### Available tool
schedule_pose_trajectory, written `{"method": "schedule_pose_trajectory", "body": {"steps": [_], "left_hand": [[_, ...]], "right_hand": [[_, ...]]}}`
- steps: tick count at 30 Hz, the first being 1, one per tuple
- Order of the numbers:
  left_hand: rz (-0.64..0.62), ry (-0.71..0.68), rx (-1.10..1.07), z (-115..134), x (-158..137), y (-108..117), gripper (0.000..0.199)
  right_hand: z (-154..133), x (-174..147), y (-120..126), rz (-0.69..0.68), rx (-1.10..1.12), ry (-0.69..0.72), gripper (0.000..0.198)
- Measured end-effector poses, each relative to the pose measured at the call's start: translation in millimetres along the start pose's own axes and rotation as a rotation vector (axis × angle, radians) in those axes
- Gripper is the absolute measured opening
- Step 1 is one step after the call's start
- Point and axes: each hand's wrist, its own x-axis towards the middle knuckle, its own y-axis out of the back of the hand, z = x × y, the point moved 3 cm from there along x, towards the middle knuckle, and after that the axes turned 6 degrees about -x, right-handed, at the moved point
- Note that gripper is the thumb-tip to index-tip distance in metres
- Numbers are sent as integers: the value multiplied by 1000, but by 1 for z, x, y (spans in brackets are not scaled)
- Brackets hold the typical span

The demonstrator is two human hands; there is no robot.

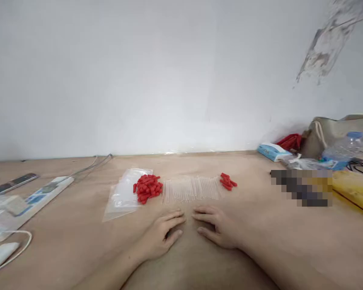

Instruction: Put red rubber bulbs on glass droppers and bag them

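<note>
White was the wall (169, 80), which filled all the upper part of the view. Below it spread the pale brown table (87, 241). A power strip (40, 199) lay at its left side, and a yellow packet (353, 187) at its right. Near the middle, the left hand (161, 233) and the right hand (225, 229) rested palms down, both open and empty, the fingers slightly bent and pointing toward each other across a gap. Farther than the left hand lay flat clear bags (124, 197), partly overlapping. Clear sticks (190, 189) lay side by side in a row, just beyond the fingertips. The bigger red pile (148, 188) stood partly upon the bags, beside the left end of this row; the smaller red pile (228, 182) was at the right end.
</note>
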Motion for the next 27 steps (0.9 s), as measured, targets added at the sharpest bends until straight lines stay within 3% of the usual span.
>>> {"method": "schedule_pose_trajectory", "body": {"steps": [9, 12, 16, 19, 22, 27], "left_hand": [[42, -73, 4, 1, -4, -3, 37], [217, -78, 70, -3, -1, 3, 26], [607, 7, 162, -22, 2, 24, 15], [698, 159, 125, -42, 5, 33, 16], [697, 300, 83, -53, 9, 35, 21], [672, 364, 128, -53, 15, 34, 23]], "right_hand": [[-3, 2, 1, 65, 12, 42, 38], [8, 5, 7, 203, 19, 15, 26], [51, 6, 29, 616, -134, -241, 22], [89, 2, 44, 778, -236, -435, 24], [114, 1, 56, 769, -371, -609, 26], [124, 7, 59, 619, -433, -778, 31]]}}
